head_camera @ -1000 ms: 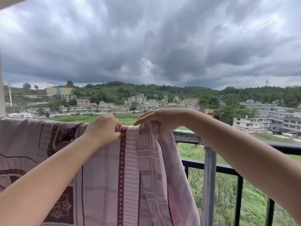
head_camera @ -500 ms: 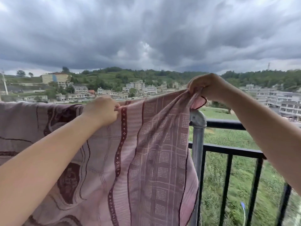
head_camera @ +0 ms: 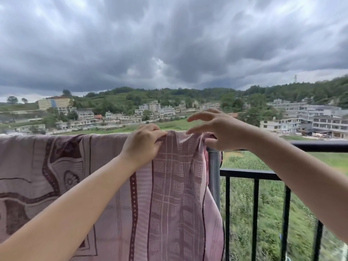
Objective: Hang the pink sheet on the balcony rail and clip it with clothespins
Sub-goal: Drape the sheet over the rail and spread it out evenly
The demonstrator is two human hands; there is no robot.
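Two bare hands work along the top of a balcony rail [head_camera: 320, 146], where a pink sheet [head_camera: 105, 185] with dark maroon patterning is draped over the bar, its long axis running left to right along the rail and its near half hanging straight down on the balcony side. The left hand [head_camera: 143, 144] clenches a fold of the cloth at the rail's top edge, seemingly to pin it in place while the end is arranged. The right hand [head_camera: 216, 129] hovers with fingers spread and released just above the sheet's right-hand corner, which lies bunched over the grey post [head_camera: 213, 176]. No clothespins are visible, so clipping appears not yet begun. Beyond the bars lie green fields, pale buildings and heavy storm cloud.
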